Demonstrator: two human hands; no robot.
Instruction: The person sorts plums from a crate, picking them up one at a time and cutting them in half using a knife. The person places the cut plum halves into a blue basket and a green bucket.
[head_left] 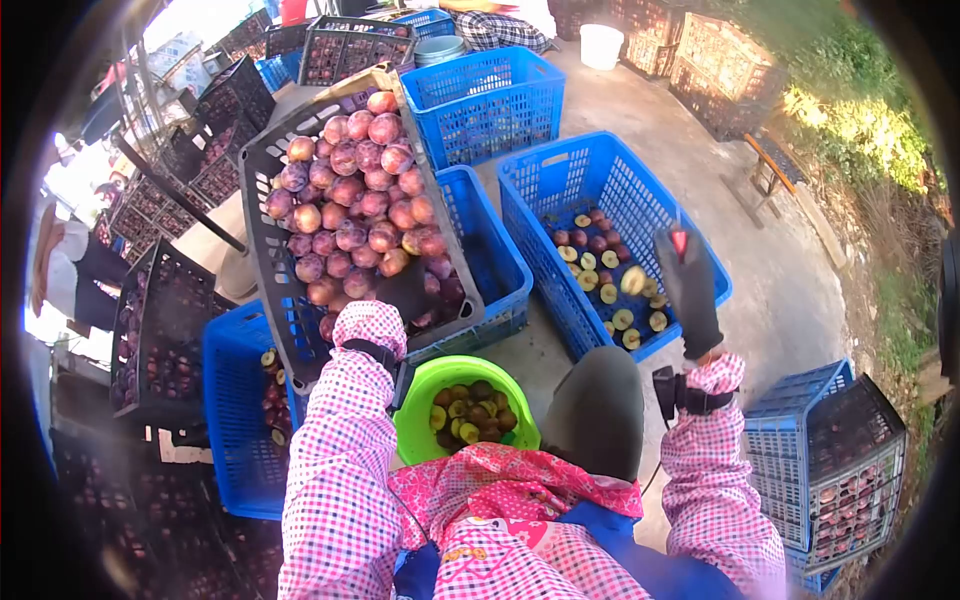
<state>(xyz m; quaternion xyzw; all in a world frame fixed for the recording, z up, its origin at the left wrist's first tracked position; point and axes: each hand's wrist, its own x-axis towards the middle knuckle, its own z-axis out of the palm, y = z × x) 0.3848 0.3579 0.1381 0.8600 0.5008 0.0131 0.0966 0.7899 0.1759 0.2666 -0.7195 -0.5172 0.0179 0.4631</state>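
- The left hand [405, 293], in a dark glove, reaches into the lower end of the black crate [452, 235], among the whole plums [383, 236]; its fingers do not read against the dark, so I cannot tell whether that grip is wide, narrow or round a fruit.
- The right hand [690, 295], also gloved, is over the right side of the blue crate [580, 180], its grip closed round a red tool [680, 241] with a thin tip pointing away from the body.
- Beneath and beside it lie halved plums [622, 319], many cut face up, with darker fruit behind; one blurred half [633, 280] shows just beside the glove, whether falling or resting I cannot tell.
- The green bowl [415, 390], holding more plum pieces [470, 431], sits in front of the body, between the two sleeves.
- To do this well, I would take one plum at a time from the near end, so the tilted heap does not roll.
- I would keep the tip turned away from the left fingers whenever the hands meet, and release halves low over the crate to limit bruising.
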